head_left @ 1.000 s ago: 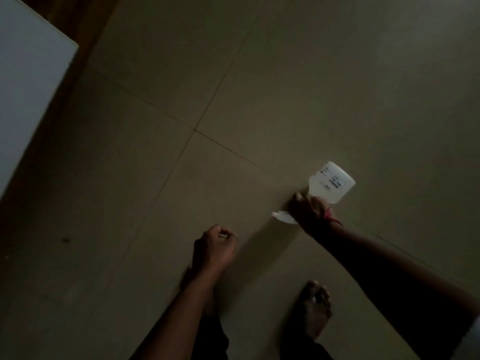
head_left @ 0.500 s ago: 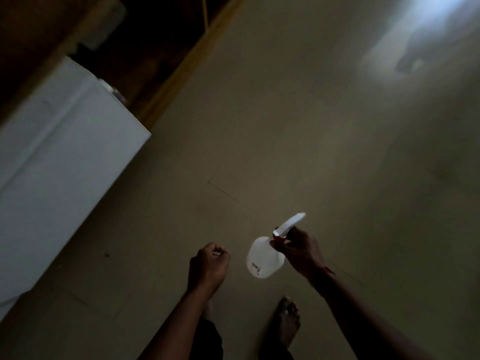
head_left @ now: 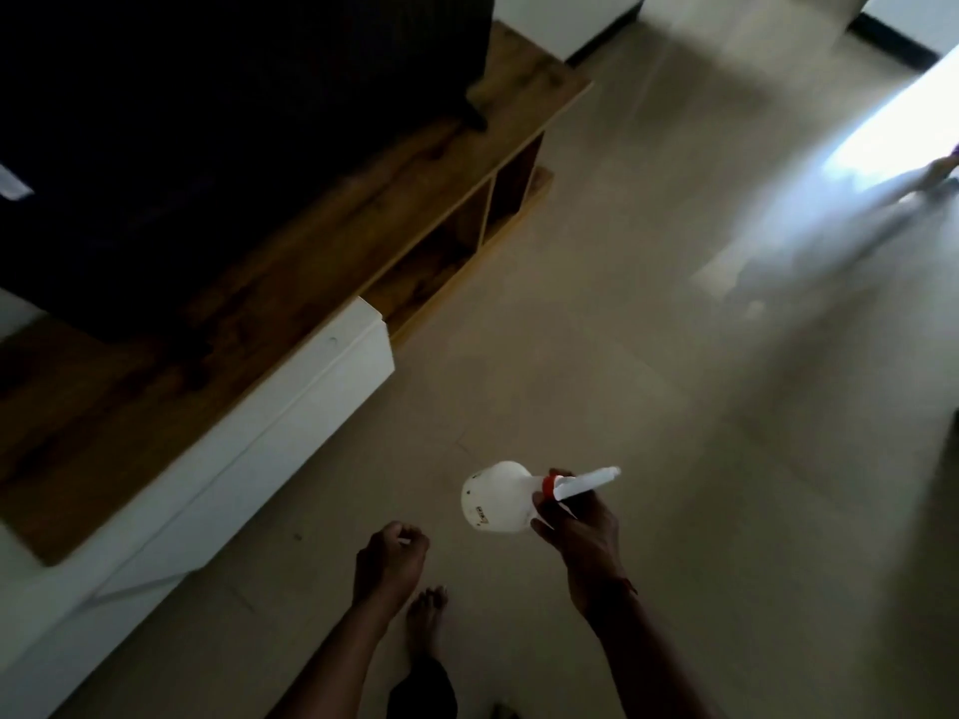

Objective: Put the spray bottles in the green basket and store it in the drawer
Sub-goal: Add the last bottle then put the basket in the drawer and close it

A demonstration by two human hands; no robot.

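Observation:
A white spray bottle [head_left: 495, 498] with a red collar and a white nozzle is held sideways above the floor, its round body pointing left. My right hand [head_left: 581, 531] grips it at the neck. My left hand [head_left: 389, 560] hangs lower and to the left, curled into a fist with nothing in it. No green basket is in view.
A low wooden media unit [head_left: 290, 262] with white drawer fronts [head_left: 249, 454] runs along the left, a dark screen [head_left: 207, 121] on top. Open cubbies [head_left: 467, 225] sit at its far end. My bare foot [head_left: 425, 620] stands on the tiled floor. Bright light falls at the upper right.
The view has swung up from the floor to the media unit. My right hand lifted the bottle off the floor and turned it sideways; my left fist stayed closed.

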